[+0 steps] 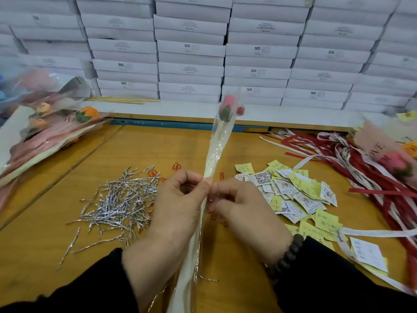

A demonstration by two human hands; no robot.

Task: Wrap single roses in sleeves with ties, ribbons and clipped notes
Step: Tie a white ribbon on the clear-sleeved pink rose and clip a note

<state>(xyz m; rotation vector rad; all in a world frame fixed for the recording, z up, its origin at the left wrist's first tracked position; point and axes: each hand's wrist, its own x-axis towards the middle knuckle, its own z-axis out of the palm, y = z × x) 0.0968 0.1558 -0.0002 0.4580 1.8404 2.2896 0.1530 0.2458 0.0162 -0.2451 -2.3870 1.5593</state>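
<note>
A single pink rose [226, 107] stands nearly upright inside a narrow clear sleeve [215, 152], its long white stem running down toward me. My left hand [178, 199] pinches the sleeve at mid-stem from the left. My right hand [239, 204] closes against the same spot from the right, fingers curled; whether it holds a tie there is hidden. A heap of silver twist ties [119, 202] lies left of my hands. Yellow and white notes [293, 193] are piled to the right. Red and white ribbons [361, 163] spread at the far right. Red paper clips [176, 166] lie near my hands.
Wrapped flowers in clear bags [45, 123] are stacked at the left on the wooden table [45, 222]. Another wrapped pink rose [397, 163] lies at the right edge. White boxes [191, 50] are stacked in a wall along the back.
</note>
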